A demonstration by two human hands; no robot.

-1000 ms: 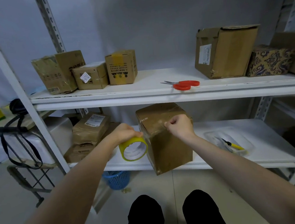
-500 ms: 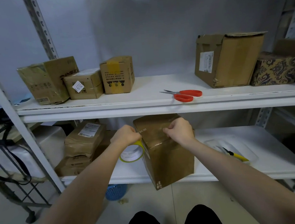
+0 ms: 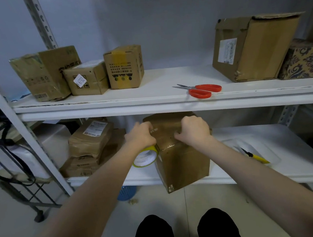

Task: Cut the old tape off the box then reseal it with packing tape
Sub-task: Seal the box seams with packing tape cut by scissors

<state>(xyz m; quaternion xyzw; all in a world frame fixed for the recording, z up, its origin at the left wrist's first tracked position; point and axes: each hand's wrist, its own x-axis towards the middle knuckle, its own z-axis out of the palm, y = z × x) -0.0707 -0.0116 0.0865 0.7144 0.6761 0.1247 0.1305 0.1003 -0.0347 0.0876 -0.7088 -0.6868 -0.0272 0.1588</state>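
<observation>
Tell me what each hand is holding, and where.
The left hand grips the tape roll by its upper rim. The right hand rests curled on the box top near its front edge; whether it pinches anything cannot be told.

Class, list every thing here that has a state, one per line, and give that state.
brown cardboard box: flaps closed, overhanging lower shelf edge.
yellow-cored packing tape roll: gripped by left hand beside box.
right hand: fingers curled on box top.
red-handled scissors: lying untouched on upper shelf.
yellow utility knife: lying in clear tray.
</observation>
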